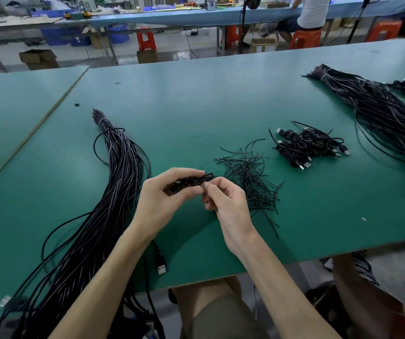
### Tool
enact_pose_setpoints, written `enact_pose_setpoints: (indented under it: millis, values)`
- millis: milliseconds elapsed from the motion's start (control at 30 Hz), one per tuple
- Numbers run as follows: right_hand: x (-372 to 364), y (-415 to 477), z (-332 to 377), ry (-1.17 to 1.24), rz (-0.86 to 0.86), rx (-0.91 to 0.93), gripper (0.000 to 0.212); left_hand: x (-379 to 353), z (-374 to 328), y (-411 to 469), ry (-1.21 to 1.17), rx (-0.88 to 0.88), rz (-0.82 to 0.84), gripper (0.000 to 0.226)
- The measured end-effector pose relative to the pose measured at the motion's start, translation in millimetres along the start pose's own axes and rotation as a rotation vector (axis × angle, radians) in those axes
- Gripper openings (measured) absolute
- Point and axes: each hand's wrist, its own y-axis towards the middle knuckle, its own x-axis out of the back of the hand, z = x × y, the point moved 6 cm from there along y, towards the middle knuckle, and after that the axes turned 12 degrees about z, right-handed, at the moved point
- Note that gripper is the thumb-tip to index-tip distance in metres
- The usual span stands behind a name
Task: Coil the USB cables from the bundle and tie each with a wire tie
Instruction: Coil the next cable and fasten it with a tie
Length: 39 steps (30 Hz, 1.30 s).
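The green table carries everything, with the heap of wire ties lying loose near its middle. Well to the left of the heap stretches the big bundle of long black USB cables, bound with a pale tie at its far end and fanning out towards the near edge of the table, where some strands hang over. Well to the right of the heap and farther back lies a second bundle, also bound at its far tip. Just beyond the heap, to its right, sits a small pile of finished coils with their plugs sticking out.

Just left of the heap, raised above the table, the left hand has its fingers and thumb curled round a coiled cable. The right hand meets it from the heap's side, thumb and forefinger pinching the coil's right end, the other fingers curled in. Whether a tie is between them cannot be told – the strands there are too fine. Nearer than the heap and to its left, under the left forearm, one USB plug lies flat by the table's edge.
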Motion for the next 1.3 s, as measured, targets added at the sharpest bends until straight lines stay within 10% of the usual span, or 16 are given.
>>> enact_pose_setpoints:
  millis: [167, 567, 900, 1067, 1300]
  values:
    - [2.7, -0.2, -0.3, 0.114, -0.021, -0.030, 0.022, -1.0, 7.1, 2.7, -0.293, 0.056, 0.193, 0.047]
    - [-15.1, -8.3, 8.7, -0.434, 0.039, 0.120, 0.025, 1.2, 25.8, 2.5, 0.077, 0.136, 0.079, 0.007]
    - [-54.9, -28.6, 24.5, -1.211, 0.066, 0.564, 0.022, -0.5, 37.8, -7.7, -0.085, 0.470, 0.255, 0.058]
    - [-21.1, -15.1, 19.5, -0.659, -0.016, 0.278, 0.025, -0.7, 32.7, -4.6, -0.449, 0.430, 0.194, 0.052]
    - [-0.1, -9.5, 9.1, -0.244, -0.057, 0.133, 0.020, -7.3, 18.9, -3.1, -0.342, 0.204, 0.324, 0.039]
